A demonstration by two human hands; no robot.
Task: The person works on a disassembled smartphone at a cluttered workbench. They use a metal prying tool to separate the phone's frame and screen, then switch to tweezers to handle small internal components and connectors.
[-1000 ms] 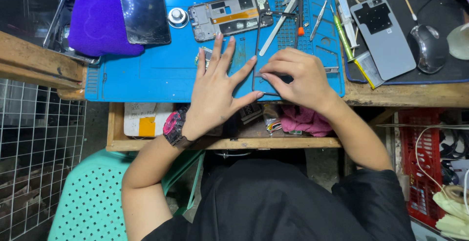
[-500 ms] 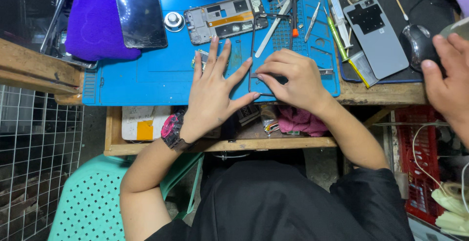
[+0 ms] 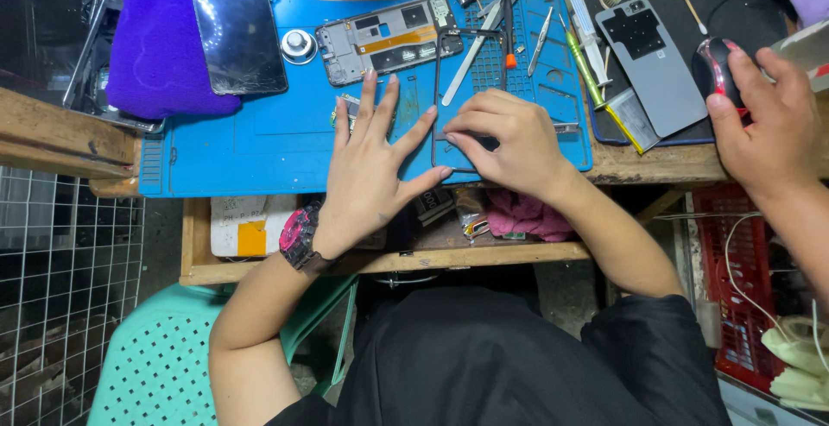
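Right now my left hand (image 3: 373, 176) lies flat with fingers spread, fingertips touching the left edge of the thin black phone frame (image 3: 469, 50). My right hand (image 3: 509, 145) has fingers curled together, pressing the frame's lower end onto the blue mat (image 3: 259, 145).

Lower end of frame (image 3: 471, 98) covered by right hand (image 3: 509, 145); whatever sits under its fingertips (image 3: 458, 128) unseen. Co-worker's hand (image 3: 768, 124) cut off at picture edge, mouse (image 3: 717, 68) partly hidden beneath its fingers.
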